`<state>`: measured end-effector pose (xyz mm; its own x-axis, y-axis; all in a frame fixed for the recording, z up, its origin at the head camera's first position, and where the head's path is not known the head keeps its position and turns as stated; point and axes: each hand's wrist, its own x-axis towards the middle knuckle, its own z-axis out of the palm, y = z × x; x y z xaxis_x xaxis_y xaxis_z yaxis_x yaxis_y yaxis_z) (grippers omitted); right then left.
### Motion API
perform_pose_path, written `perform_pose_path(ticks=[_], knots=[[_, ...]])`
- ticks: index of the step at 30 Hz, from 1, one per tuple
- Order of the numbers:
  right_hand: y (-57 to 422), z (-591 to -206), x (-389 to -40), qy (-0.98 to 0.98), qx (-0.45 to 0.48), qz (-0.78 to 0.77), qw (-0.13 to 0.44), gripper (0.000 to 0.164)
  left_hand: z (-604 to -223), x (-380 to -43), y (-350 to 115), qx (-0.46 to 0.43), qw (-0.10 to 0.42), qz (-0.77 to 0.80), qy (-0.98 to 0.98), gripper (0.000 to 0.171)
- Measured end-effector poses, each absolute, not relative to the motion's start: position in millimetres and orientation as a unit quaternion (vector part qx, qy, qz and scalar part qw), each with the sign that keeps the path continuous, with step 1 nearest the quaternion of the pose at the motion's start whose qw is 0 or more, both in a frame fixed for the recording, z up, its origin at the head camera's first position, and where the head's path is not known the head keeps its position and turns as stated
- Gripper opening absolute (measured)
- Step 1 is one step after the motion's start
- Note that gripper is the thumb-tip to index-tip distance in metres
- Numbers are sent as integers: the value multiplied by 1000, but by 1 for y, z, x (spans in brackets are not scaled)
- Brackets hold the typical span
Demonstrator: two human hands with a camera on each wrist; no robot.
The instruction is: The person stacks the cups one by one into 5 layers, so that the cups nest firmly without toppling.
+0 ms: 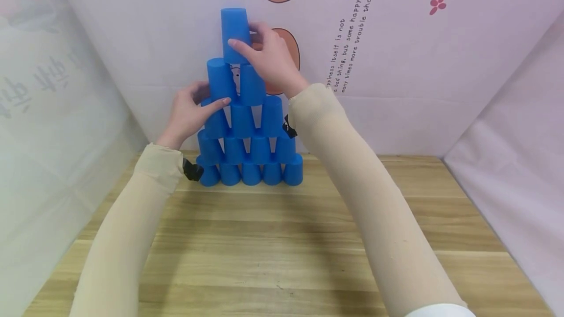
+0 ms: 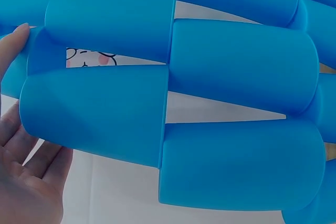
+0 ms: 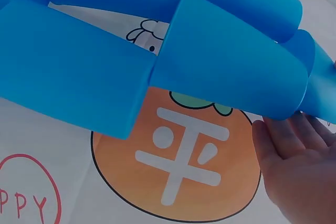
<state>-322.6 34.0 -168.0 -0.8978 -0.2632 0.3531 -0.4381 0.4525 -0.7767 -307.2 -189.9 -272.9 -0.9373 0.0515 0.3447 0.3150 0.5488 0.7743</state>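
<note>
Blue plastic cups stand upside down in a stepped pyramid against the back wall in the head view. My right hand (image 1: pixel 270 57) grips the single top cup (image 1: pixel 235 23), thumb across its front and fingers behind. That cup sits over the two cups of the tier below. Around the left cup (image 1: pixel 219 75) of that tier, my left hand (image 1: pixel 187 111) has its thumb in front and fingers behind. Its neighbour, the right cup (image 1: pixel 252 89), stands under my right wrist. The left wrist view shows the thumb (image 2: pixel 18 40) against the blue cups.
Lower tiers of cups (image 1: pixel 244 121) widen down to a bottom row (image 1: pixel 251 174) on the wood-grain table (image 1: pixel 264 248). Close behind rises a white printed backdrop (image 1: pixel 387 62). White side sheets (image 1: pixel 57 87) flank the table.
</note>
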Motion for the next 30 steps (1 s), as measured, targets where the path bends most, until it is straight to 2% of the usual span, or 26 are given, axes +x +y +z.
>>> perform_pose_path(ticks=[21, 30], knots=[[38, -176, -321, -853, 228, 463, 80, 84, -274, -307, -190, -102, 143, -477, -861, 90], [50, -179, -320, -834, 231, 494, 87, 81, -271, -302, -189, -116, 170, -499, -842, 81]])
